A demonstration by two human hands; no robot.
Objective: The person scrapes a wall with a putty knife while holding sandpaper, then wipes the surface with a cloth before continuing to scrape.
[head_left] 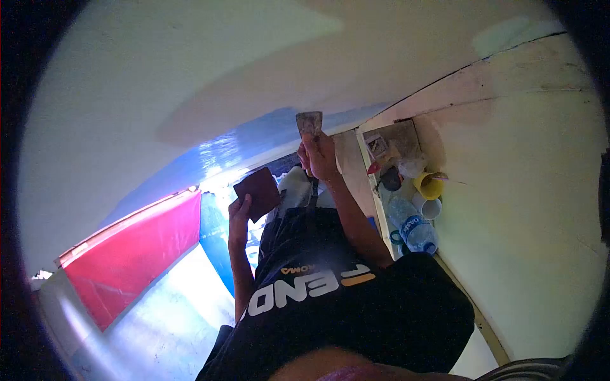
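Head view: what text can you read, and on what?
"FEND" on the shirt, upside down; any further letters are hidden.
"ROMA" on the shirt, small, upside down.
"DASA" on the bottle label; the rest is unreadable.
Scraper, brown sheet: no text seen.

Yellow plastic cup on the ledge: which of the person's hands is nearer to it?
Right. The right hand, gripping a flat metal scraper, is left of the yellow plastic cup; the left hand, holding a dark red square board, is farther left.
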